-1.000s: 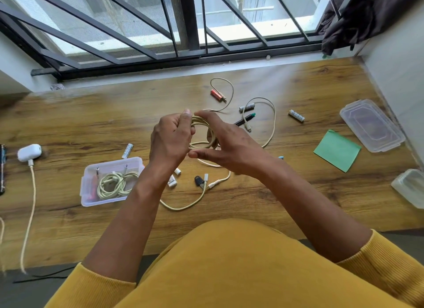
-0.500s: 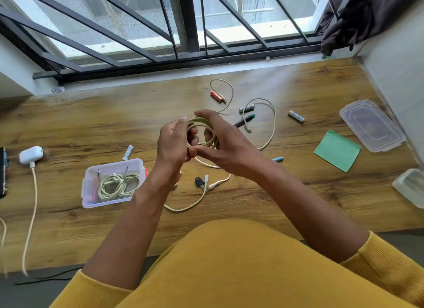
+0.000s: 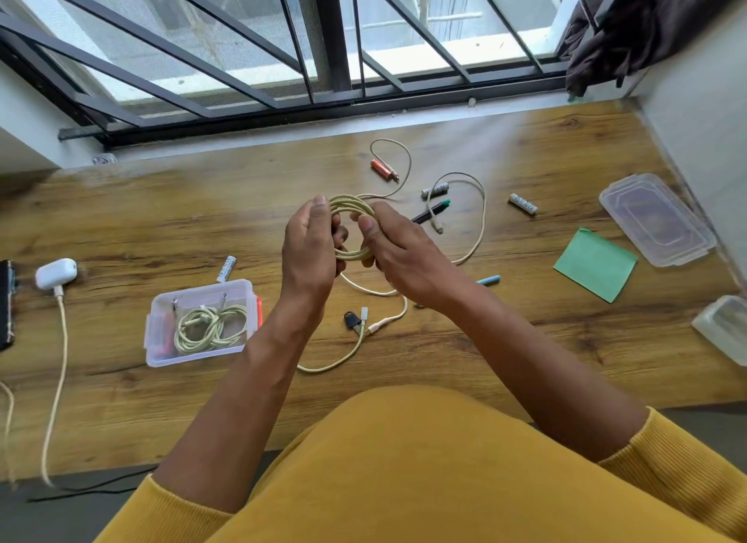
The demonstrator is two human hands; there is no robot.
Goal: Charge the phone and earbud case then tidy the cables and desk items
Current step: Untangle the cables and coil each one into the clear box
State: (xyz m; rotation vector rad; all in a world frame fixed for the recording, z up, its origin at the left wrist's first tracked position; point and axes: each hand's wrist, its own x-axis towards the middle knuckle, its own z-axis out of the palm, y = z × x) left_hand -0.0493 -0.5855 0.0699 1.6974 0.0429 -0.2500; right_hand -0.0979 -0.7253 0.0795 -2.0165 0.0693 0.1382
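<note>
Cable coil (image 3: pixel 351 230), upright ring, both hands gripping

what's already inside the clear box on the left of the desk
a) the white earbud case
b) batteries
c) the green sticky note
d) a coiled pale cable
d: the clear box holds a coiled pale cable, while the green sticky note lies far right on the desk and the white earbud case sits outside the box to its left.
</note>
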